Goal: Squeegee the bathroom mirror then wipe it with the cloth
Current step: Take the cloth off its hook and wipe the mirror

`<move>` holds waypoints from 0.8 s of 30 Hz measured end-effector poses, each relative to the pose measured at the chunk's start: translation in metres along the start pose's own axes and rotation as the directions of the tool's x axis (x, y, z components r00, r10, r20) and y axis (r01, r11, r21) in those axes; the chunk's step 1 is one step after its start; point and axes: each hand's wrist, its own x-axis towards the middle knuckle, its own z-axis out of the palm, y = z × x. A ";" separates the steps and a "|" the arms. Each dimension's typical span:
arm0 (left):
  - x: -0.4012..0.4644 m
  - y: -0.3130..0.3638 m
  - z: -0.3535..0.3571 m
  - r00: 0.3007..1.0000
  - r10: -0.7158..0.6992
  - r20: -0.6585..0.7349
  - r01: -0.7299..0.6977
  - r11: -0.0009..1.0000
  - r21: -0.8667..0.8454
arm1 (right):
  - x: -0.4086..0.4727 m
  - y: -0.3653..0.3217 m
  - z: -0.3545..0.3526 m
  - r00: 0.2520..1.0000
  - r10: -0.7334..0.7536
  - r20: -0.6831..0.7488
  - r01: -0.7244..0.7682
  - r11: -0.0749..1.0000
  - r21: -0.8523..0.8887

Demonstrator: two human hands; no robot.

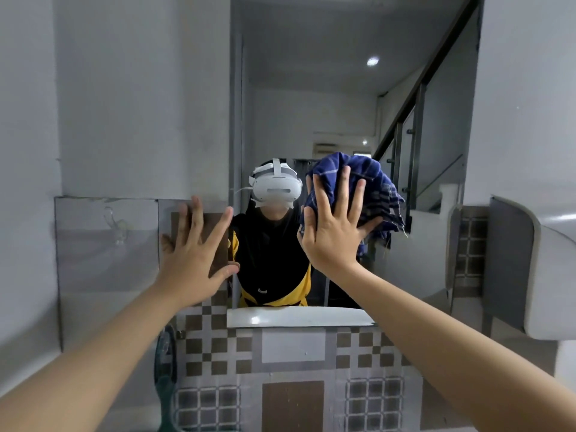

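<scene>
The tall mirror (327, 98) fills the middle of the head view and reflects a person with a white headset and a staircase. My right hand (335, 229) presses a bunched blue checked cloth (371, 185) flat against the glass at mid-height, fingers spread over it. My left hand (193, 251) lies open with spread fingers on the tiled wall at the mirror's left edge, the thumb reaching onto the glass. A green handle (166, 369), possibly the squeegee, stands low on the left, partly hidden by my left forearm.
Patterned brown and grey tiles (293, 366) cover the wall below the mirror. A clear hook (117, 226) sits on a glossy panel to the left. A white rounded fixture (548, 275) juts out on the right.
</scene>
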 end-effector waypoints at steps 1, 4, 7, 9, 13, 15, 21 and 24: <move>-0.003 -0.004 0.003 1.000 0.016 -0.014 -0.016 1.000 0.004 | 0.000 -0.008 0.002 1.000 -0.016 0.012 0.016 1.000 -0.001; -0.015 -0.016 0.015 0.999 0.053 0.004 -0.053 0.997 0.047 | 0.000 -0.029 0.008 0.996 -0.071 0.056 0.072 0.997 -0.012; -0.022 -0.023 0.026 0.996 0.085 0.013 -0.086 0.993 0.076 | -0.001 -0.051 0.014 0.992 -0.105 0.074 0.106 0.994 -0.002; -0.023 -0.025 0.032 0.996 0.087 -0.005 -0.086 0.994 0.063 | -0.003 -0.065 0.018 0.985 -0.140 0.102 0.141 0.990 0.002; -0.022 -0.030 0.042 0.993 0.099 -0.056 -0.098 0.995 0.022 | -0.008 -0.084 0.023 0.943 -0.281 0.175 0.290 0.957 -0.024; -0.022 -0.033 0.046 0.991 0.112 -0.077 -0.111 0.994 0.025 | -0.009 -0.086 0.024 0.923 -0.334 0.191 0.348 0.937 -0.044; -0.020 -0.037 0.052 0.987 0.128 -0.100 -0.127 0.992 0.024 | -0.005 -0.065 0.024 0.818 -0.548 0.176 0.572 0.808 -0.142; -0.019 -0.039 0.055 0.983 0.136 -0.126 -0.134 0.991 0.025 | -0.003 -0.051 0.022 0.759 -0.632 0.156 0.651 0.739 -0.175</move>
